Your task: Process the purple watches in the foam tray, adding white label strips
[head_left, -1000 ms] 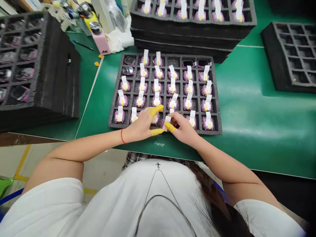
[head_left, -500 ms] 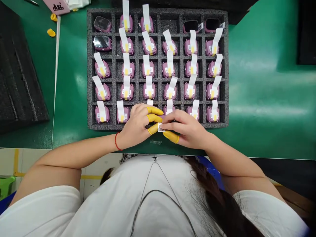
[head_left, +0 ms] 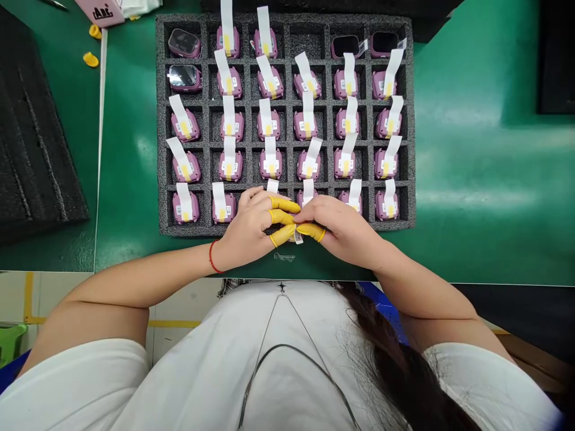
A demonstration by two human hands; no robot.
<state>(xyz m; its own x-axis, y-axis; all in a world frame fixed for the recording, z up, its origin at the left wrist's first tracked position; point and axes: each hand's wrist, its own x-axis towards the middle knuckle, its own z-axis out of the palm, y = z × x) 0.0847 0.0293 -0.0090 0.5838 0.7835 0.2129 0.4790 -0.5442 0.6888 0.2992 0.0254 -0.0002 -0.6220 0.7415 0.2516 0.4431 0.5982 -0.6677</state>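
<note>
A white label (head_left: 297, 237) pokes out between my hands, just at the front edge of the foam tray (head_left: 160, 126). At far left lies a black foam tray (head_left: 40, 137), with loose yellow finger cots (head_left: 90, 59) at upper left. My left hand (head_left: 249, 230), red string on its wrist, is curled closed, its cotted fingertips against the label. My right hand (head_left: 344, 230) closes on it from the other side. Pink smartwatches (head_left: 271, 164) fill the tray's cells, most with white strips. Green mat (head_left: 476, 167) spreads rightward.

Black "ABC" on the pink box (head_left: 99, 11)
</note>
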